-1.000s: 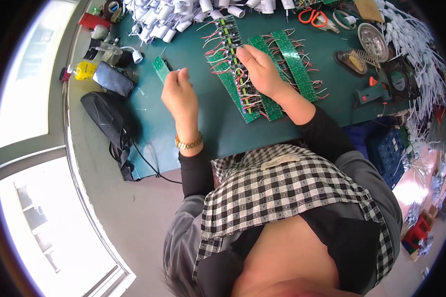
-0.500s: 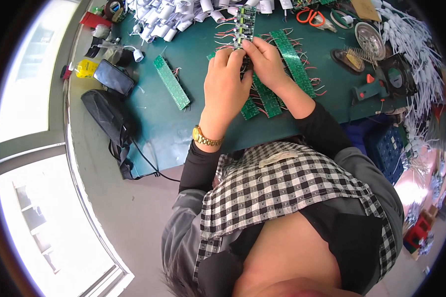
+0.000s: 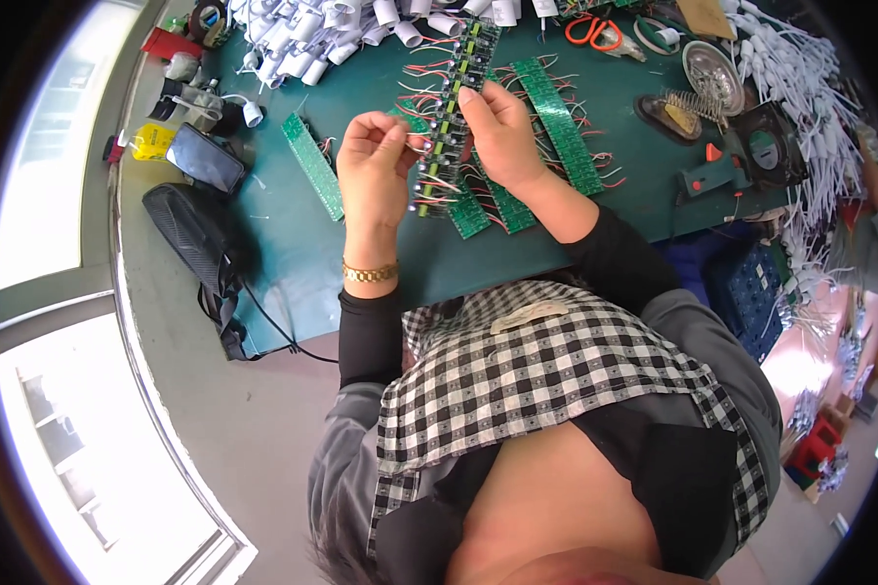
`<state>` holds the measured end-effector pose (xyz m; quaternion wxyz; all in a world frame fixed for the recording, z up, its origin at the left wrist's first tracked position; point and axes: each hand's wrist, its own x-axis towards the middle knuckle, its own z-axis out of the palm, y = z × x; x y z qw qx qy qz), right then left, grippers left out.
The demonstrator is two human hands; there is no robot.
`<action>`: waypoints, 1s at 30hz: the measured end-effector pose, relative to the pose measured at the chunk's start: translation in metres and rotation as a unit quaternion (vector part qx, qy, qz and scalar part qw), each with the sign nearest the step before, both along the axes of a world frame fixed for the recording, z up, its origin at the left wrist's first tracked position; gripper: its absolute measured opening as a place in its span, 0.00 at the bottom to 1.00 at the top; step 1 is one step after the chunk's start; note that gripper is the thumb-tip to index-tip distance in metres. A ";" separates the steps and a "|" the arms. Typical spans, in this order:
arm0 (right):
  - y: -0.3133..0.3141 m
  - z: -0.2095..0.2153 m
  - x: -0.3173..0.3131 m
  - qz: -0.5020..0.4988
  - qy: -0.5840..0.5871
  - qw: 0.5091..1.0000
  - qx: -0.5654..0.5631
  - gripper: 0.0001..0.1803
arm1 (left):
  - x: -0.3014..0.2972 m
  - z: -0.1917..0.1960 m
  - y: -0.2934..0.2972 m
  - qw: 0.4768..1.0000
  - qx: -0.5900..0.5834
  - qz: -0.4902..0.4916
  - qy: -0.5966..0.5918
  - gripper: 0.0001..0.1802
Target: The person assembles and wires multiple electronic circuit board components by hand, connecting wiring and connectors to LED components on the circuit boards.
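A long circuit board strip [image 3: 446,127], set with small components and yellow-green parts along its middle, stands tilted in front of me. My right hand [image 3: 507,146] grips its right side, thumb on top. Red and white wires stick out from its left edge. My left hand [image 3: 369,175], wearing a gold watch, is closed in a pinch at that edge, thumb and forefinger on one of the thin wires [image 3: 417,146]. Beyond my right hand lies a green board [image 3: 561,127] with wires along its side. Another green board [image 3: 312,164] rests left of my left hand, partly covered by it.
White cylindrical holders [image 3: 293,39] are heaped at the far edge. Orange scissors [image 3: 593,33], a metal dish [image 3: 712,78] and a teal tool [image 3: 709,177] lie at the right, near bundled white cables [image 3: 800,107]. A phone [image 3: 206,156] and black bag [image 3: 200,229] are at left.
My left hand has let go of the board's near part and moved left and nearer, into a pinch on a wire. The strip now shows along its length. My right hand still holds it.
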<state>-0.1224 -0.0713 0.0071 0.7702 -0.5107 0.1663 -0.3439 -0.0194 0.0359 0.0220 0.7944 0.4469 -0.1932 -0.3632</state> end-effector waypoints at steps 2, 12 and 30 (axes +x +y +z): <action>-0.001 -0.004 0.003 0.000 -0.008 1.000 -0.014 0.08 | 0.011 -0.014 -0.001 0.998 -0.033 0.058 -0.020 0.05; -0.004 0.000 0.004 -0.105 -0.023 0.979 -0.174 0.10 | -0.019 0.010 0.010 0.924 0.196 0.081 -0.319 0.08; -0.001 -0.005 -0.004 -0.141 -0.097 0.940 -0.295 0.06 | -0.022 0.023 0.015 0.889 0.296 0.026 -0.349 0.07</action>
